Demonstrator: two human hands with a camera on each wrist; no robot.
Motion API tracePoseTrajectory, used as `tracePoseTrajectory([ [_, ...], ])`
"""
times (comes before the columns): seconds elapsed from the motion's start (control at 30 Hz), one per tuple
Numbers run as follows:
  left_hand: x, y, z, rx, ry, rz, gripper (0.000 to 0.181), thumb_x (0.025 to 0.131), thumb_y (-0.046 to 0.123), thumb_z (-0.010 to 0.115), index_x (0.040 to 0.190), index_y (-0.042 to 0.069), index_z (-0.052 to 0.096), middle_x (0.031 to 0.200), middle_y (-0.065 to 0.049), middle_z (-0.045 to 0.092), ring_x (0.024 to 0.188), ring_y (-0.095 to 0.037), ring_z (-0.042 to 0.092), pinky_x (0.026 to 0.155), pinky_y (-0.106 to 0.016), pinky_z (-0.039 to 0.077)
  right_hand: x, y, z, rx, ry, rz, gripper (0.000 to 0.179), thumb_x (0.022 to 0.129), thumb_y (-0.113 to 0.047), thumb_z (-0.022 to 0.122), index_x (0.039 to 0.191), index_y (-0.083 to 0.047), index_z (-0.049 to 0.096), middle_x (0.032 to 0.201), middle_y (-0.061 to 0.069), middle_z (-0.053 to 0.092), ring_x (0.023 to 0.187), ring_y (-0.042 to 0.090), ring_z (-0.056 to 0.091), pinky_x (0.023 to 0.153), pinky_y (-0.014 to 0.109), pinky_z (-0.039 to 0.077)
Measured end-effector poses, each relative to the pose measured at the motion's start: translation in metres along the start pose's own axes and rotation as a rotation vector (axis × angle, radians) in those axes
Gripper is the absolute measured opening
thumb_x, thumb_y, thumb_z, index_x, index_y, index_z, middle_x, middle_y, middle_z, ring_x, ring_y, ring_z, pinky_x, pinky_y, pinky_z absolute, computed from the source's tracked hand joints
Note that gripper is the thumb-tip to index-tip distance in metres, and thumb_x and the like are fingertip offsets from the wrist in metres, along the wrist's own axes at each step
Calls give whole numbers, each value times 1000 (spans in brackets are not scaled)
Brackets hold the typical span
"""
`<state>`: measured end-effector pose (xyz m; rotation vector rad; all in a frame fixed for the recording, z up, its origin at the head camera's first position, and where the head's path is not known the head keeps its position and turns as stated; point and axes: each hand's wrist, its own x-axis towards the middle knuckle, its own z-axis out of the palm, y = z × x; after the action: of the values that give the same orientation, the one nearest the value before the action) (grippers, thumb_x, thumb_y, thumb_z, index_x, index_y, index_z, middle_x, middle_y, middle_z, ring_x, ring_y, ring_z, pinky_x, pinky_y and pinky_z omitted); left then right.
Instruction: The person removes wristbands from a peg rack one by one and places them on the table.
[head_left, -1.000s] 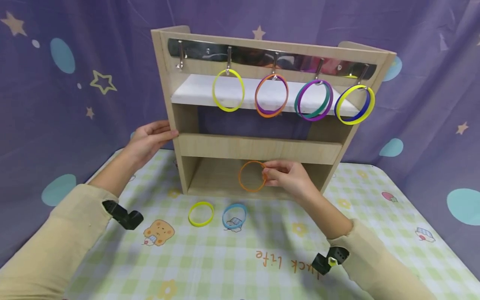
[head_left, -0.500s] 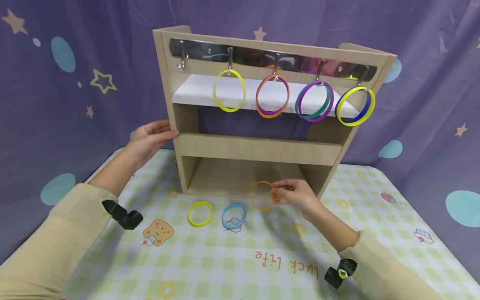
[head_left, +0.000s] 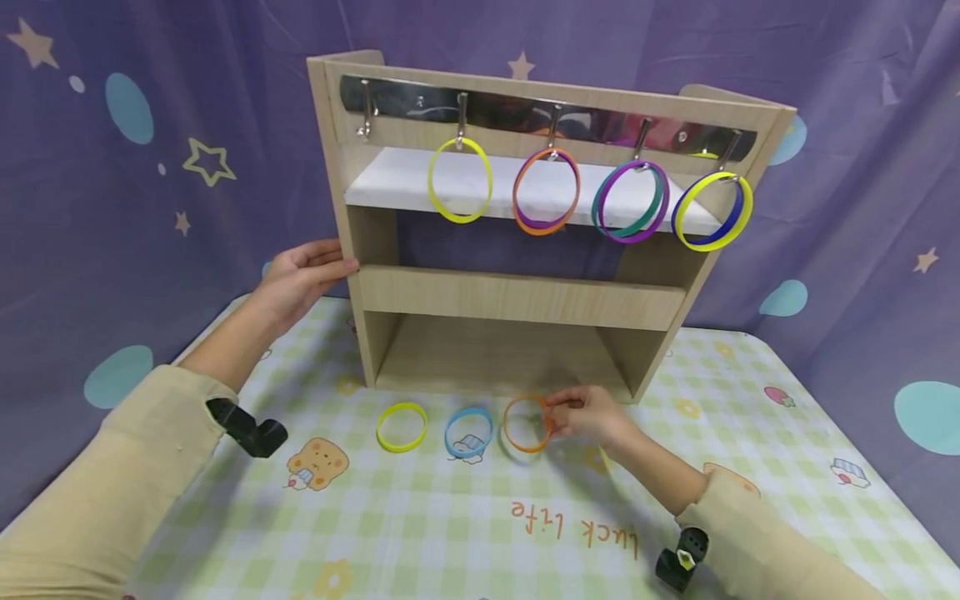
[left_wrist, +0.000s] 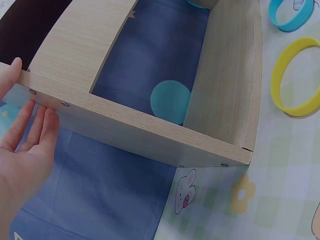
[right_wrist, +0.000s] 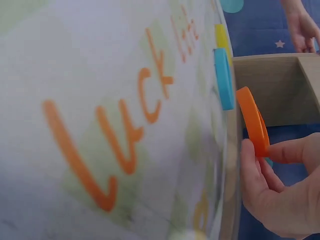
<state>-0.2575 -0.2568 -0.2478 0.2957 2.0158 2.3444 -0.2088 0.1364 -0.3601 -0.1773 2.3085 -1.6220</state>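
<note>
My right hand (head_left: 588, 414) pinches an orange silicone wristband (head_left: 522, 447) between thumb and fingers, low over the tablecloth in front of the wooden shelf (head_left: 517, 297). The right wrist view shows the orange band standing nearly on edge at the fingertips. My left hand (head_left: 294, 283) rests on the shelf's left side; its fingers (left_wrist: 36, 127) lie fairly straight against the outer panel while the thumb touches the front edge. A blue wristband (head_left: 447, 437) lies just left of the orange one, and a yellow wristband (head_left: 380, 433) lies farther left.
A metal hook rail (head_left: 510, 108) runs across the shelf's top. Hanging from it are a yellow band (head_left: 430, 183), an orange-and-purple pair (head_left: 515, 200), a purple-and-teal pair (head_left: 600, 217) and a yellow-and-blue pair (head_left: 678, 221). The leftmost hook (head_left: 366, 112) bears no band. A purple curtain (head_left: 187, 275) stands behind.
My right hand has brought the orange wristband from in front of the shelf's lower opening down toward the tablecloth, beside the blue band. My left hand has stayed at the shelf's side.
</note>
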Motion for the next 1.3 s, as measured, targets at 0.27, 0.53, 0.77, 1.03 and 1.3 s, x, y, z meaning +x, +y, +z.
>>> tracePoseTrajectory([
  [0.27, 2, 2, 2, 72, 19, 7, 72, 89, 7, 67, 147, -6, 27, 107, 8, 61, 97, 0, 63, 87, -10, 52, 1, 5, 2, 7, -32, 32, 29, 91, 1, 57, 115, 18, 57, 107, 30, 66, 81, 22, 72, 78, 36, 62],
  [0.53, 2, 2, 3, 71, 28, 14, 72, 89, 7, 67, 147, -7, 27, 106, 9, 61, 96, 0, 63, 86, -10, 52, 4, 6, 3, -17, -45, 45, 28, 92, -1, 58, 114, 17, 58, 104, 29, 67, 80, 23, 72, 76, 34, 62],
  [0.77, 2, 2, 3, 56, 22, 8, 74, 89, 6, 67, 148, -7, 25, 106, 8, 61, 96, -1, 63, 85, -10, 52, 4, 4, 0, -60, -1, 25, 26, 87, 3, 61, 108, 19, 62, 94, 29, 71, 73, 19, 72, 71, 33, 63],
  [1.03, 1, 2, 2, 54, 19, 9, 76, 89, 6, 68, 149, -6, 23, 108, 7, 59, 96, 0, 62, 86, -9, 51, 0, -4, -12, -134, -17, 16, 29, 84, 4, 64, 110, 17, 62, 98, 27, 70, 74, 11, 69, 70, 28, 62],
  [1.3, 0, 0, 0, 21, 7, -1, 77, 89, 6, 68, 149, -7, 21, 104, 8, 62, 96, 0, 63, 87, -9, 51, -2, -12, -23, -185, -83, 0, 36, 86, -6, 65, 117, 13, 61, 105, 25, 69, 80, 14, 69, 78, 31, 61],
])
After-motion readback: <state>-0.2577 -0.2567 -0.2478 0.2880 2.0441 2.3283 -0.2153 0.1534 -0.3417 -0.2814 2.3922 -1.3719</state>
